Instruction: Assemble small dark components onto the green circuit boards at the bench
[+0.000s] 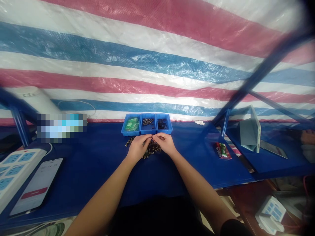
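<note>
My left hand [139, 146] and my right hand [164, 143] meet fingertip to fingertip just in front of three blue bins. Both are closed in a pinch; whatever sits between the fingers is too small to make out. Beneath them lies a loose pile of small dark and brass-coloured parts [154, 149], partly covered by the hands. The left bin [131, 133] holds green packets [132, 124]. Small brassy pieces [147, 122] lie in the middle bin [147, 131], and black pieces [162, 124] in the right bin [164, 131].
At left on the blue table [93, 170] are a phone [36, 186] and a white power strip [19, 170]. Small red and green boxes [223, 150] lie to the right. Further right stands a tablet [251, 131], with another person's hand [308, 137] at the edge. A striped sheet [147, 65] hangs behind.
</note>
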`<action>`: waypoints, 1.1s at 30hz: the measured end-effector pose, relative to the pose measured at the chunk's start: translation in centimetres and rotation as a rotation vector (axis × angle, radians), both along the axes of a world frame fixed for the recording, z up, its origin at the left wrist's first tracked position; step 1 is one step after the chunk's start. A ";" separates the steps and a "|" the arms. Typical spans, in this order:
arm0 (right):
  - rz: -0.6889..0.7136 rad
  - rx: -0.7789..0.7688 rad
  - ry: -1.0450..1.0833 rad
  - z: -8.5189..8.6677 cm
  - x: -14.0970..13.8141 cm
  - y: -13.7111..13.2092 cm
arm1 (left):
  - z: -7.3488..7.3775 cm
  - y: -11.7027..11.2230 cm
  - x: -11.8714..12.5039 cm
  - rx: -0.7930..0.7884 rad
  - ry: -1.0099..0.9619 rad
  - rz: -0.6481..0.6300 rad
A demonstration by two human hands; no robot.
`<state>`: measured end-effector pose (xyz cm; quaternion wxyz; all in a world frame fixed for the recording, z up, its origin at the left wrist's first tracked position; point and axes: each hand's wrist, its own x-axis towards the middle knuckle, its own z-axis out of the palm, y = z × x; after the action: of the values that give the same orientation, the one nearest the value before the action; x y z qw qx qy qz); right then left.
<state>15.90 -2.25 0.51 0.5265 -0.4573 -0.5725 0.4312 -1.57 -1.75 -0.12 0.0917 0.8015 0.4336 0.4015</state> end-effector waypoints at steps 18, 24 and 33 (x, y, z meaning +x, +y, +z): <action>0.004 -0.020 0.040 0.0 0.2 0.2 | 0.4 -0.4 0.0 -0.062 -0.025 0.057; -0.023 0.004 0.041 -0.2 0.1 0.2 | 0.2 -0.2 -0.1 -0.060 -0.036 0.064; 0.036 -0.005 0.109 0.2 0.2 0.1 | 0.5 -0.5 0.0 -0.080 -0.051 0.072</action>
<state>16.06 -2.12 0.67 0.5479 -0.4238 -0.5500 0.4665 -1.58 -2.22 0.34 0.1200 0.7707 0.4751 0.4073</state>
